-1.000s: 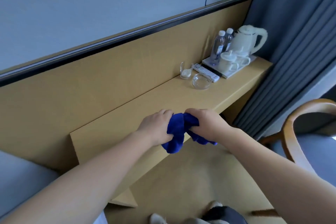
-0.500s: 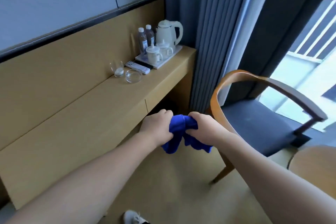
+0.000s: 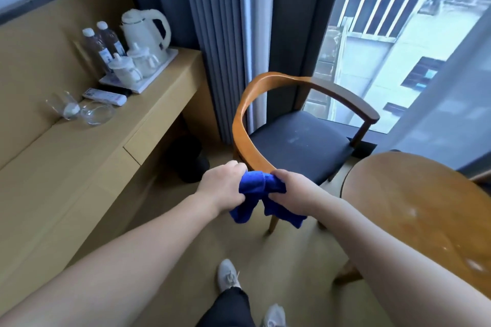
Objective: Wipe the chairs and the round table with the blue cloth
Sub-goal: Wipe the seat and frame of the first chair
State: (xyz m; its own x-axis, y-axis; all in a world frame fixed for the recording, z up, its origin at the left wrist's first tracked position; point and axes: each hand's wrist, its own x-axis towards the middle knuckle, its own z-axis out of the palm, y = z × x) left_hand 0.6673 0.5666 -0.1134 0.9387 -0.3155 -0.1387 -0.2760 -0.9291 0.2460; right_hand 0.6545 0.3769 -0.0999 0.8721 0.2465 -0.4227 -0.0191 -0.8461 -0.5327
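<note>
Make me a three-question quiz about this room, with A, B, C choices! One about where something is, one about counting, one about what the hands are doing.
1. Where is the white kettle?
A. on the chair seat
B. on the tray at the desk's far end
C. on the floor

2. How many water bottles stand beside it?
A. two
B. four
C. none

3. What are the left hand and right hand doing?
A. resting on the round table
B. hanging free
C. both gripping the blue cloth

Answers: 1 B, it stands on the tray with the cups; 2 A, two white caps show; 3 C, the cloth is bunched between both fists.
</note>
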